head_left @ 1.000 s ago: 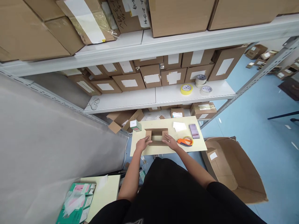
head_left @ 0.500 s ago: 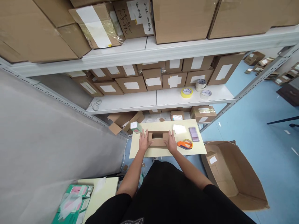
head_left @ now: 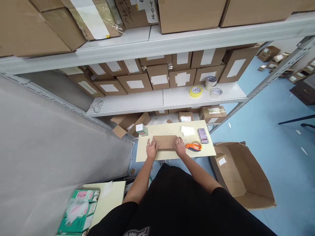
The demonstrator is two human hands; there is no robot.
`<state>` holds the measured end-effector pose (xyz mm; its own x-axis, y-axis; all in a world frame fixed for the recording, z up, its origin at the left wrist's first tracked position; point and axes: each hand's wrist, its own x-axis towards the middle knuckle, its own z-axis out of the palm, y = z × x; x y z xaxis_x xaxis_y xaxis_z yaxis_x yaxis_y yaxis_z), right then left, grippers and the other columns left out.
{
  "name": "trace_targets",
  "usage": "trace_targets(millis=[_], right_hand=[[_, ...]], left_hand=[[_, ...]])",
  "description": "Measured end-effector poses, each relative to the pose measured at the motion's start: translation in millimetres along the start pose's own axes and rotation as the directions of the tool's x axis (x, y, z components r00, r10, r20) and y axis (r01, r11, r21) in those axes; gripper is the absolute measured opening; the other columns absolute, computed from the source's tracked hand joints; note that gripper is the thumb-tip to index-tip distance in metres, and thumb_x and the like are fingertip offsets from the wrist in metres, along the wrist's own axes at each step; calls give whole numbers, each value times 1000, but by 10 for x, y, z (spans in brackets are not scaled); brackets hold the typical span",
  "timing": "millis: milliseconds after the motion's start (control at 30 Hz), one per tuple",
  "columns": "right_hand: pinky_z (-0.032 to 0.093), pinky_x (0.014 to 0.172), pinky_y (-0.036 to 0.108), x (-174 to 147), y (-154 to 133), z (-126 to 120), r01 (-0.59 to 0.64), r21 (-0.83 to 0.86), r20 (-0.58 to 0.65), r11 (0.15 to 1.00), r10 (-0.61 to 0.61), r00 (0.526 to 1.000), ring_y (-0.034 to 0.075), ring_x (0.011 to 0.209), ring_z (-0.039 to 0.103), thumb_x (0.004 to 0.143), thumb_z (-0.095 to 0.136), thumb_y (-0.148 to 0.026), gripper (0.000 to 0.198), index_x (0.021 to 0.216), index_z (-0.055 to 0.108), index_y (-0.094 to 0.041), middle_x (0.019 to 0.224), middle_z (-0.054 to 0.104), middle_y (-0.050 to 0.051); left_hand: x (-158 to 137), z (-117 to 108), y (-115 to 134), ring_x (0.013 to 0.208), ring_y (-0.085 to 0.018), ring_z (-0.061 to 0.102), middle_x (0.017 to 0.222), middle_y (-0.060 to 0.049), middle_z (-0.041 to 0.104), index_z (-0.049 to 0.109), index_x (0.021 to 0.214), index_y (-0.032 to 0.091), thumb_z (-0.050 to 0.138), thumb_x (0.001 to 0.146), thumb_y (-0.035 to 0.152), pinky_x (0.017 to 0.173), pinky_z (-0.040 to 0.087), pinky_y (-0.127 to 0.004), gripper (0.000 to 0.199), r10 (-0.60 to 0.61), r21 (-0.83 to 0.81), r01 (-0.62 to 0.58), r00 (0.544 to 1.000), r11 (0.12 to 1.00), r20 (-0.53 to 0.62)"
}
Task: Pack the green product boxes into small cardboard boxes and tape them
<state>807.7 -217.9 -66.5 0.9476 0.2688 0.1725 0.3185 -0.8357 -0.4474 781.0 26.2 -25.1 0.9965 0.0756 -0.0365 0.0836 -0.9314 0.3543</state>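
A small brown cardboard box (head_left: 166, 142) lies on the pale yellow tabletop (head_left: 145, 154), its top covered by closed flaps. At its left end my left hand (head_left: 152, 148) grips the side and edge, fingers bent over the top. My right hand (head_left: 179, 146) holds the right end in the same way, fingertips on the top flap. Right of that hand lies an orange tape dispenser (head_left: 193, 146). The small white-and-green box (head_left: 142, 129) stands just beyond my left hand. White paper (head_left: 188, 131) and a blurred purple item (head_left: 203, 135) lie at the right.
Metal shelving (head_left: 137, 104) holding labelled cartons rises behind the table. Tape rolls (head_left: 196, 92) sit on its middle shelf. A large open carton (head_left: 256, 170) stands on the floor at the right. A green package (head_left: 78, 209) lies on a side table at lower left.
The box's opening, visible between its flaps before, is now covered. Both hands stay at the ends, with fingers now curled over the top. The view has tilted slightly downward.
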Motion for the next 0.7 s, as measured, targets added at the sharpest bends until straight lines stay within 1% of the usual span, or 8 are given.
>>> trace_targets(millis=[67,167,300,400,467,533,633,700], right_hand=[[49,102,50,-3,-6,-7,-2,-63,65,998,6,998,38,149,32,107,38,-36,46,141,62,-19,159,47,14],[46,105,52,15,-42,-55,-10,-118,183,993,31,983,37,155,23,108,32,-34,50,151,53,-20,167,35,10],[42,109,53,65,-107,-144,-4,-136,289,991,44,956,36,157,16,107,32,-33,56,160,38,-19,172,22,10],[39,112,55,87,-128,-203,-12,-131,344,991,57,937,38,158,13,107,33,-39,59,162,33,-19,173,14,9],[38,113,56,88,-121,-233,-23,-120,371,993,66,926,38,158,13,107,34,-41,59,162,33,-20,174,11,8],[38,114,54,80,-103,-254,-37,-96,380,995,71,922,37,158,14,106,35,-40,59,162,33,-21,174,11,6],[38,116,53,61,-73,-271,-45,-49,357,998,60,932,36,158,14,106,37,-38,59,163,30,-25,174,13,2],[36,117,54,51,-64,-274,-38,-29,340,999,46,939,36,158,14,105,38,-36,59,163,30,-26,174,14,2]], left_hand=[[-47,21,24,154,-33,27,156,-9,52,57,142,23,55,97,49,126,23,-56,52,5,53,-8,999,999,50],[-80,-16,92,156,-35,23,161,-11,45,50,151,19,48,99,50,125,26,-53,61,-7,131,-9,992,991,126],[-29,-172,177,155,-41,22,166,-19,35,45,154,8,46,98,54,121,33,-50,72,-27,227,-30,969,973,244],[11,-275,229,155,-41,23,165,-18,36,45,154,10,49,97,51,118,36,-49,71,-7,280,-86,949,956,315],[-2,-284,273,155,-37,24,164,-18,39,44,155,10,46,98,43,119,36,-47,65,45,288,-146,943,947,330],[-39,-246,325,155,-36,24,165,-17,37,41,157,10,45,99,41,120,35,-46,66,73,288,-174,941,942,331],[-78,-177,396,157,-39,18,170,-17,24,31,162,9,52,94,52,121,33,-48,83,29,321,-151,934,935,355],[-62,-172,420,158,-40,15,172,-15,17,27,163,11,55,90,60,121,32,-51,92,-12,341,-140,914,929,406]])
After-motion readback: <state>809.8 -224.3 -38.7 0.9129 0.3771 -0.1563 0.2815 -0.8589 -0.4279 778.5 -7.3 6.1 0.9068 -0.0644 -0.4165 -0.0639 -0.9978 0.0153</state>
